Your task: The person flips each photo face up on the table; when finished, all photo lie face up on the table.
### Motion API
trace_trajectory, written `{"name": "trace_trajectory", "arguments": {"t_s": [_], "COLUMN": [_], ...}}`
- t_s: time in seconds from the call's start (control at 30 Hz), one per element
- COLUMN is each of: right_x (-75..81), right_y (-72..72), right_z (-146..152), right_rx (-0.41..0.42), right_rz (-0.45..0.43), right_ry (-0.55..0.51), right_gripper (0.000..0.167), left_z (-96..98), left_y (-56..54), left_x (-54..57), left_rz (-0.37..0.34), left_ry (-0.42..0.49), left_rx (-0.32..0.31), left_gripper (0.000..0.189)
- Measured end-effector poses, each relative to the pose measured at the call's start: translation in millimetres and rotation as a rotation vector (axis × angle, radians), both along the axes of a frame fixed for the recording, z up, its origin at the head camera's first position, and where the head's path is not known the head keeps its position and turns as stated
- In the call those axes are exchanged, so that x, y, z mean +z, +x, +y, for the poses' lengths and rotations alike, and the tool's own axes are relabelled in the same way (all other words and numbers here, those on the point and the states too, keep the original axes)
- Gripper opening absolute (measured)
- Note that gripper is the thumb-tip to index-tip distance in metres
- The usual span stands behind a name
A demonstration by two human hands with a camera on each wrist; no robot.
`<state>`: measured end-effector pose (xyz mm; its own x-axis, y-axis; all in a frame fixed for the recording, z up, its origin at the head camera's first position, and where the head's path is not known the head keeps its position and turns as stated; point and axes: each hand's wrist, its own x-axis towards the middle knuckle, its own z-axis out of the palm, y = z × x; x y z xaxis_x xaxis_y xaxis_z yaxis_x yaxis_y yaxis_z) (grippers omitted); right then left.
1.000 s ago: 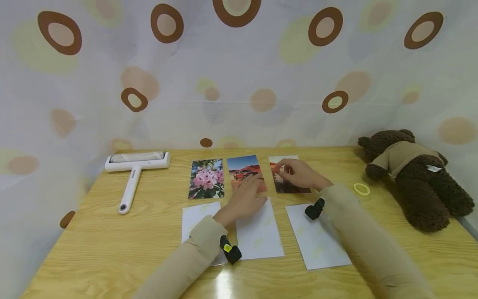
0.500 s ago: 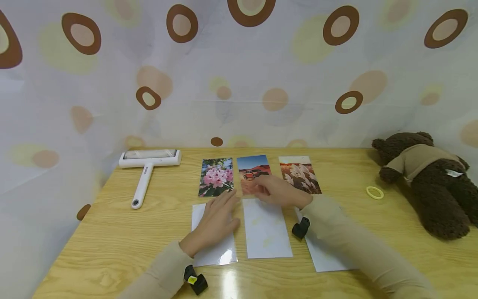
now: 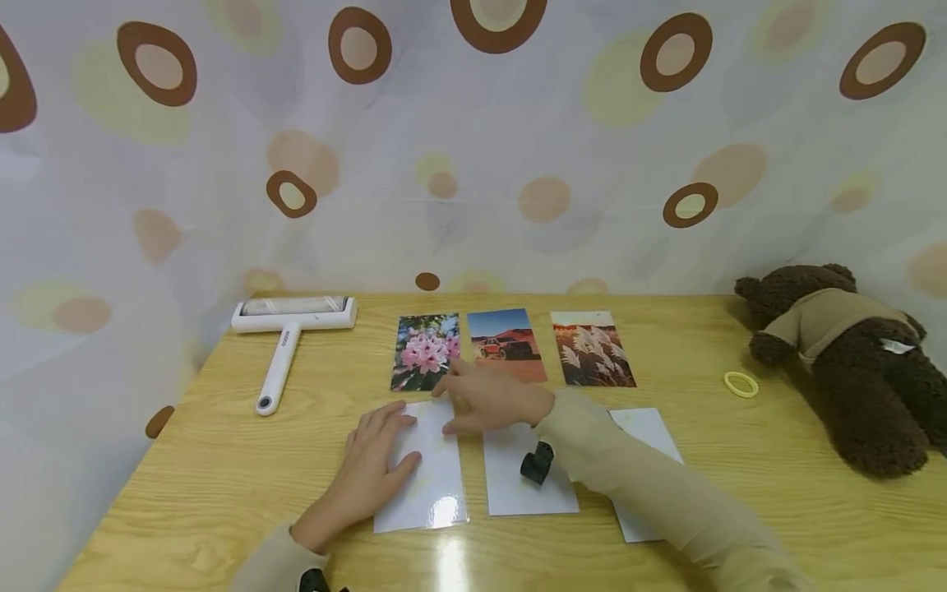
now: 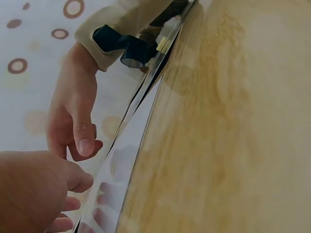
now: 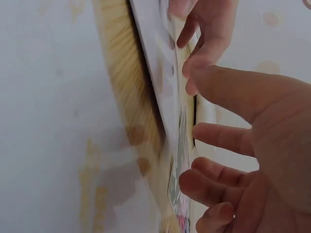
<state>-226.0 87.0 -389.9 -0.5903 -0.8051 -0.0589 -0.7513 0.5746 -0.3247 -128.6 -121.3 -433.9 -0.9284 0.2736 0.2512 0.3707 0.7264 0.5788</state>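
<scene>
My left hand [image 3: 370, 464] lies at the left edge of the left white glossy sheet [image 3: 429, 489], fingers spread and relaxed over its edge. My right hand [image 3: 499, 399] reaches across the middle white sheet [image 3: 510, 489] to the left sheet's upper right corner. Its fingers are loosely bent and apart in the right wrist view, with nothing seen between them; I cannot tell whether they touch the sheet. Behind the sheets lie a pink flower photo [image 3: 425, 353], a red off-road car photo [image 3: 506, 349] and a photo of plumed grass [image 3: 592, 353]. My right forearm partly covers the right white sheet [image 3: 647, 432].
A white lint roller [image 3: 284, 337] lies at the back left of the wooden table [image 3: 200, 485]. On the right are a yellow ring [image 3: 741, 384] and a brown teddy bear [image 3: 851, 362] in a beige top. A patterned curtain [image 3: 473, 140] hangs behind.
My right hand has moved left, from the grass photo past the car photo to the left sheet. My left hand has moved from the middle sheet to the left sheet's left edge.
</scene>
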Motion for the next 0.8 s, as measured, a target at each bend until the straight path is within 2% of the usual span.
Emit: {"name": "trace_trajectory", "arguments": {"t_s": [0.17,0.27,0.4,0.47,0.53,0.63,0.67,0.73,0.8], "right_x": [-1.8,-3.0,-5.0,-7.0,-9.1,-11.7,-12.2,-12.2,-11.8], "right_y": [5.4,7.1,6.0,4.0,1.7,0.2,0.2,1.4,3.1], "right_z": [-12.4,-16.0,-20.1,-22.5,-24.7,-25.3,-24.9,-23.9,-23.4], "right_rx": [-0.019,-0.014,-0.001,0.007,0.005,-0.024,-0.035,-0.053,-0.053], "right_rz": [-0.069,-0.093,-0.108,-0.113,-0.118,-0.116,-0.109,-0.101,-0.104], "right_ry": [0.053,0.073,0.063,0.043,0.023,0.004,0.000,-0.016,-0.051], "right_gripper": [0.064,0.066,0.068,0.074,0.085,0.098,0.100,0.095,0.086], "left_z": [-2.1,-3.9,-9.5,-13.6,-17.6,-21.9,-23.2,-26.1,-30.1], "left_y": [-0.2,0.1,-0.8,-1.8,-3.5,-7.1,-8.6,-11.1,-13.1], "left_x": [-0.8,-1.2,0.8,4.0,8.6,17.0,19.3,23.3,25.8], "left_rz": [-0.047,-0.085,-0.135,-0.131,-0.095,-0.053,-0.059,-0.122,-0.223], "left_ry": [-0.012,-0.028,-0.063,-0.091,-0.110,-0.119,-0.108,-0.050,0.063], "left_rx": [-0.019,-0.038,-0.078,-0.078,-0.037,0.079,0.116,0.175,0.196], "left_gripper": [0.030,0.033,0.037,0.043,0.051,0.066,0.070,0.076,0.077]}}
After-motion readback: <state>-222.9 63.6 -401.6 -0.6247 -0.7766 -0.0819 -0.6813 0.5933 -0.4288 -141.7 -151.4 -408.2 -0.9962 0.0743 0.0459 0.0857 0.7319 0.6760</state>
